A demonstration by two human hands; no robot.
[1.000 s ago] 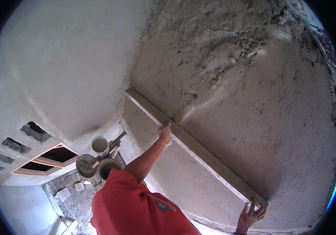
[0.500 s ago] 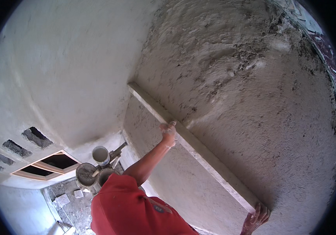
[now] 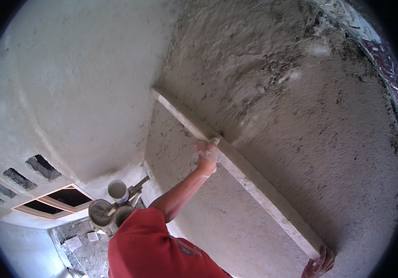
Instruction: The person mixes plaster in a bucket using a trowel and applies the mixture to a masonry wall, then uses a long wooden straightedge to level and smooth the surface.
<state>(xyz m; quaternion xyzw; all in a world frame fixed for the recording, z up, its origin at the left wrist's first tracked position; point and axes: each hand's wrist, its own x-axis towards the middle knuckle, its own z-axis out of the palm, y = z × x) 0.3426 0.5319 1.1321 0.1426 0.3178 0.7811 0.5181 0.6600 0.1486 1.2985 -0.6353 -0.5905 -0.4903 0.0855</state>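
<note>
A long, pale straightedge board [image 3: 264, 190] lies slantwise across a wall of rough grey-brown plaster [image 3: 296, 134]. My left hand [image 3: 207, 150], smeared with plaster, grips the board left of its middle, thumb over the upper edge. At the lower right end, my right hand [image 3: 320, 263] is closed round the board's tip, its forearm mostly out of view. The board's upper left end touches the corner where the plastered wall meets a smoother grey wall. Above the board the plaster is coarse and pitted; below it the surface looks flatter, with some rough patches near the corner.
Down at the left stand a white bucket [image 3: 118, 191], a round tub of grey mix [image 3: 100, 213] and another dark container [image 3: 124, 214]. A wooden window frame [image 3: 54, 202] and several oblong holes mark the left wall. Loose blocks [image 3: 73, 243] lie on the floor.
Both hands and the board have shifted; the lower right end has moved right and down, while the upper left end sits slightly higher along the corner. Both grips persist.
</note>
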